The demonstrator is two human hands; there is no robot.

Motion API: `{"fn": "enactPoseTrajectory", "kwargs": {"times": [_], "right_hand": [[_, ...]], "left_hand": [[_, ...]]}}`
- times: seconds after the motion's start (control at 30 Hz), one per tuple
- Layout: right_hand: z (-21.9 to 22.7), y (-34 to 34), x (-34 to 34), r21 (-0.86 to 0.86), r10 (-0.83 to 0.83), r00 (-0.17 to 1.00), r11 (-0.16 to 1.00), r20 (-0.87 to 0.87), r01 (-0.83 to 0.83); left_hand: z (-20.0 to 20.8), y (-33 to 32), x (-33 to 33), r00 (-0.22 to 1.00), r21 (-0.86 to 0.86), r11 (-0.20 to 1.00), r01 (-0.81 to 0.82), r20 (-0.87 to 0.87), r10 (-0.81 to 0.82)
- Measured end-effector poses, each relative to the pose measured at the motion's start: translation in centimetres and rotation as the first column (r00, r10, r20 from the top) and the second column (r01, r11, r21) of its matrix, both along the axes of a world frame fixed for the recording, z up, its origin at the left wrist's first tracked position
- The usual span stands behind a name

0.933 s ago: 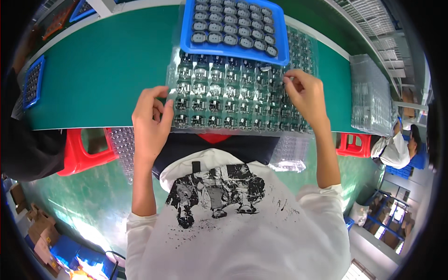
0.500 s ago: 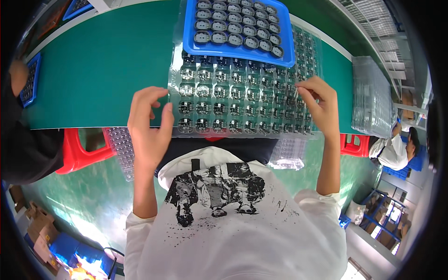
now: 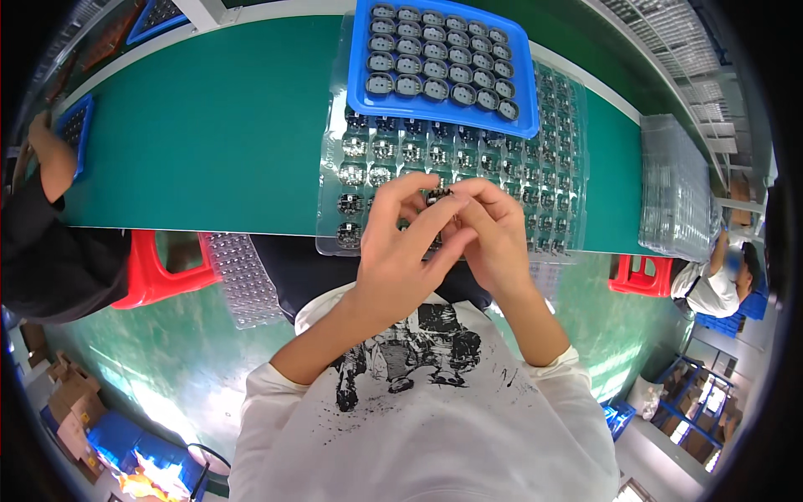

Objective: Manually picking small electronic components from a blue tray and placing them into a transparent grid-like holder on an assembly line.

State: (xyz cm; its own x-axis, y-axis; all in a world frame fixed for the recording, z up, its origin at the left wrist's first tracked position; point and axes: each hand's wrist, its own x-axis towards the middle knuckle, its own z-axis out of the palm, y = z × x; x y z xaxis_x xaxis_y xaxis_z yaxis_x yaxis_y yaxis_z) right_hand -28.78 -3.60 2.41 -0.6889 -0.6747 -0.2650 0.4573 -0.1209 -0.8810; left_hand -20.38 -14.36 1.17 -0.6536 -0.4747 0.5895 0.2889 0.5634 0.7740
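Note:
My left hand (image 3: 400,251) and my right hand (image 3: 500,238) meet over the near part of a clear plastic blister tray (image 3: 330,209). A small dark circuit board (image 3: 438,197) shows between their fingertips, pinched from both sides; the fingers hide part of it. Rows of similar small boards sit in the tray's round pockets around and beneath my hands. Resting on the tray's far part is a blue tray (image 3: 360,92) filled with several rounded grey parts in rows.
The green table (image 3: 209,134) extends left. At its right end stands a stack of clear trays (image 3: 676,184). On the left, a person's arm (image 3: 54,163) reaches to another blue tray (image 3: 77,125). Red stools (image 3: 159,280) stand at the table's front edge; another person (image 3: 715,280) is far right.
Both hands have come together from opposite sides of the clear tray, left hand moving right and right hand moving left. The left hand has closed from an open pose. The view has shifted slightly.

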Motion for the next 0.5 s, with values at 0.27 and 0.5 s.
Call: {"fn": "enactPoseTrajectory", "kwargs": {"times": [0.27,0.5], "right_hand": [[0.2,0.2,-0.2,0.12,0.023,0.965,0.993,-0.26,0.009],[-0.8,2.9,-1.3,0.142,-0.088,0.887,0.975,-0.453,0.169]], "left_hand": [[0.8,-5.2,-1.3,0.998,-0.174,0.985,-0.022,0.048,0.031],[0.6,-13.0,-6.0,0.987,-0.313,0.944,-0.105,0.083,0.137]]}}
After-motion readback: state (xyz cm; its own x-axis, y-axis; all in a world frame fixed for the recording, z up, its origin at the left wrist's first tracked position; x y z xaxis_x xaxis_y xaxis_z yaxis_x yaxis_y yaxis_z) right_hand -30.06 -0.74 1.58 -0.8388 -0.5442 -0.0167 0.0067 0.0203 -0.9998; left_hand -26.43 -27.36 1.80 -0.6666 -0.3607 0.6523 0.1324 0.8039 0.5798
